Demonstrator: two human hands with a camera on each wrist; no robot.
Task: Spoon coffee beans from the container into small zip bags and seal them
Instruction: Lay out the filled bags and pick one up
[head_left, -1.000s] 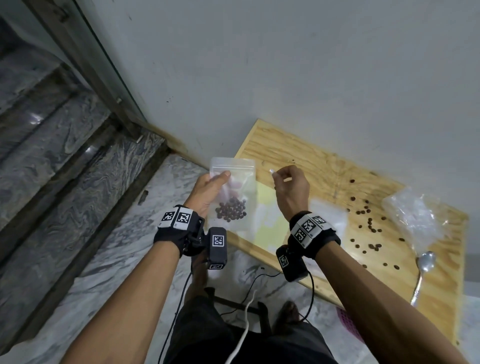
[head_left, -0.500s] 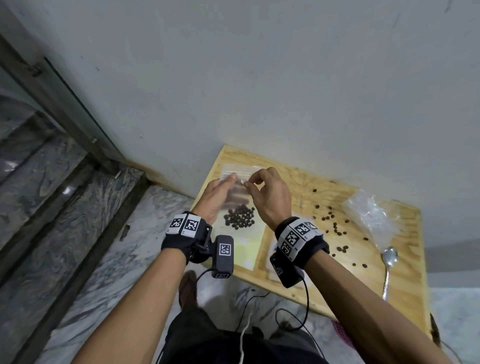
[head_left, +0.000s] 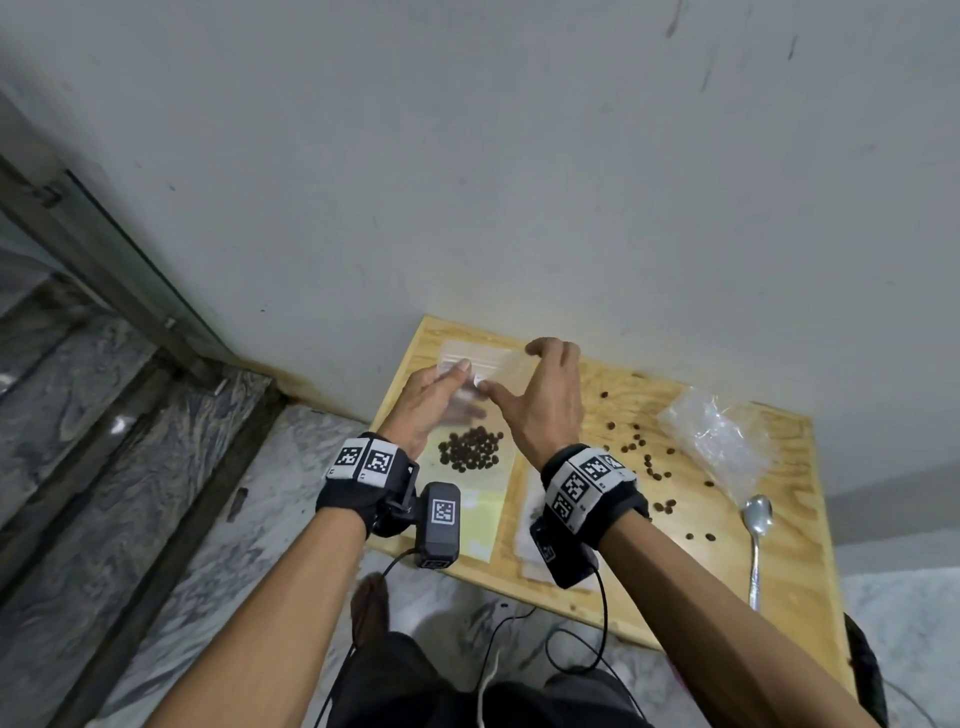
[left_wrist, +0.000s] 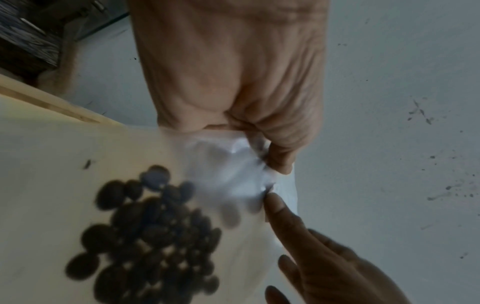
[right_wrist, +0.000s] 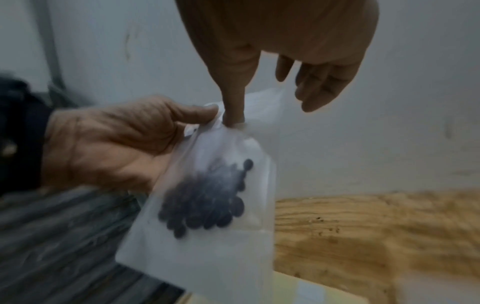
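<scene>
- We held the small clear plastic zip bag (head_left: 470, 410) just above centre of the head view, raised over the left end of the pale plywood bench (head_left: 675, 551).
- Our left hand (head_left: 428, 402) gripped the bag's upper left part, thumb in front and fingers behind the film. Its grip was closed on the plastic.
- Our right hand (head_left: 545, 395) had its thumb tip against the bag's top strip, close beside the left thumb. The other fingers hung loose and slightly spread, and we could not tell whether any of them backed the film for a pinch.
- The dark brown coffee beans (head_left: 471, 450) sat clustered low in the bag, so we judged it light and bottom-heavy.
- The film looked thin, soft and slippery, and it creased where we squeezed it. The stiffer zip strip seemed the best place to take hold, pressing along it from one end.
- Loose beans (head_left: 641, 457) lay scattered at mid-right, near a crumpled clear plastic bundle (head_left: 722, 441) and a metal spoon (head_left: 757, 540).
- Both wrist views were blurred, so we could not see whether the zip was closed.
- The bean container was not identifiable, and our right wrist hid part of the bench.
</scene>
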